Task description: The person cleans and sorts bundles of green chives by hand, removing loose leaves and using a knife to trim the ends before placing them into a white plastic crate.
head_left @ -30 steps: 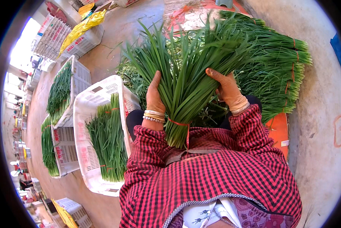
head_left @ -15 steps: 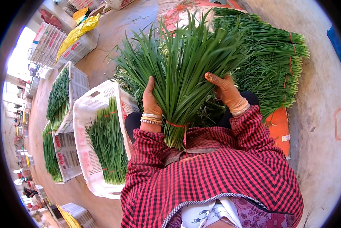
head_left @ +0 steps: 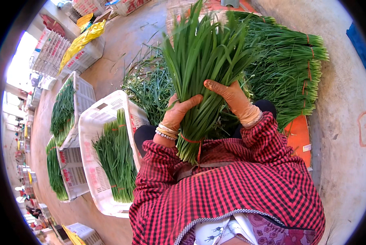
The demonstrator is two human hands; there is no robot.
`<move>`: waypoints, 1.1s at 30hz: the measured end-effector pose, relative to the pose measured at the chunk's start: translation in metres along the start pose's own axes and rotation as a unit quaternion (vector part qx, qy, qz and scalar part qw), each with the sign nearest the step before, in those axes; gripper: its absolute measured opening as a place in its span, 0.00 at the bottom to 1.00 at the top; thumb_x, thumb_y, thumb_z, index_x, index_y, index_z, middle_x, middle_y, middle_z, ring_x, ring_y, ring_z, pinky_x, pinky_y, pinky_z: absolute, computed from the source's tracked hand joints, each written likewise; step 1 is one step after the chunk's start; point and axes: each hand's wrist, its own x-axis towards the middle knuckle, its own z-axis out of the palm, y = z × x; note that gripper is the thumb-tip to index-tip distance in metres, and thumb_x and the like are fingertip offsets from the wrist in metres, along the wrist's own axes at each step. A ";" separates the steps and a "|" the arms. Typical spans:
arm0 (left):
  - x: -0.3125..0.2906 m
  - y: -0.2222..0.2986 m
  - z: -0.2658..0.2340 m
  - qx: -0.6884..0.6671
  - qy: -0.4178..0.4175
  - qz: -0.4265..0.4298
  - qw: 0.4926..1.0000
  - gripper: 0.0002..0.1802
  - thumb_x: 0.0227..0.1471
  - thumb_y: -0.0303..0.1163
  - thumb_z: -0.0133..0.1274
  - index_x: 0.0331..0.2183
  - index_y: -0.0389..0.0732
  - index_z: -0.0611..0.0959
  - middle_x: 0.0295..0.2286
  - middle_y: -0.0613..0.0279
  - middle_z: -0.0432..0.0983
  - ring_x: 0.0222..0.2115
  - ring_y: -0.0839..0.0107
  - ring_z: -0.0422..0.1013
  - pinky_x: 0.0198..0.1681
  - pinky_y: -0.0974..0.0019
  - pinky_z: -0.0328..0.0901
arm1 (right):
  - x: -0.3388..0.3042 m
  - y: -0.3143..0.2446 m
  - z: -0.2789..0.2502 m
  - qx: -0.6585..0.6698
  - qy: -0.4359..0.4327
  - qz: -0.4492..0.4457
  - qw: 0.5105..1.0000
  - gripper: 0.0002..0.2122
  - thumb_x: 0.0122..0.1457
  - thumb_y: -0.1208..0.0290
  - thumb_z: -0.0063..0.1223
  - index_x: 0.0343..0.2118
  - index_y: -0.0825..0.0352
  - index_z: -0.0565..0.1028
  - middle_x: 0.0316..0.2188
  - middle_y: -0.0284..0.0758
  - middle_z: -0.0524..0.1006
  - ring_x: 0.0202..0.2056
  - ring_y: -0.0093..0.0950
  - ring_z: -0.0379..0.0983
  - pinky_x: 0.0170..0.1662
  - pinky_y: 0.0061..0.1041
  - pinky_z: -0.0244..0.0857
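Note:
A large bundle of garlic chives [head_left: 195, 71] stands upright in front of me, leaf tips pointing away and cut stems toward my lap. A red tie rings it near the stem end, with a loose tail hanging down. My left hand [head_left: 178, 112] grips its left side, the thumb laid across the leaves. From the right, my right hand [head_left: 235, 100] wraps the bundle, thumb pointing left over the front. Both hands wear thin, soiled gloves. The fingers behind the bundle are hidden.
Several tied chive bundles [head_left: 289, 61] lie stacked at right on an orange sheet [head_left: 299, 132]. Loose leaves [head_left: 148, 81] are heaped beyond my knees. A white crate [head_left: 89, 163] with chives stands at left; more crates [head_left: 84, 92] stand behind it.
Both hands have closed inward on the bundle, and its spread leaves are now gathered narrower. The left hand has moved right, its thumb now across the front.

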 end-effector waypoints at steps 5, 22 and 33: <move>-0.010 0.034 0.021 -0.005 0.039 0.040 0.998 0.15 0.47 0.23 0.64 0.41 0.38 0.83 0.37 0.61 0.82 0.36 0.72 0.77 0.41 0.68 0.72 | 0.002 -0.010 -0.013 -0.011 0.011 -0.011 1.000 0.22 0.53 0.72 0.66 0.50 0.67 0.73 0.43 0.30 0.77 0.44 0.24 0.73 0.49 0.26 0.67; -0.012 0.033 -0.033 -0.282 0.035 0.273 0.919 0.22 0.60 0.38 0.52 0.52 0.37 0.74 0.48 0.57 0.75 0.48 0.63 0.72 0.55 0.56 0.66 | -0.005 -0.030 0.001 -0.531 -0.228 -0.058 0.814 0.42 0.41 0.59 0.70 0.60 0.65 0.63 0.43 0.47 0.77 0.44 0.40 0.77 0.49 0.34 0.70; -0.027 -0.064 -0.064 -0.435 -0.104 0.103 0.888 0.27 0.54 0.29 0.51 0.56 0.39 0.70 0.50 0.56 0.72 0.49 0.61 0.71 0.55 0.56 0.66 | -0.012 -0.061 -0.075 -0.795 -0.190 -0.174 0.549 0.43 0.35 0.72 0.70 0.60 0.59 0.63 0.41 0.41 0.72 0.43 0.43 0.72 0.44 0.37 0.69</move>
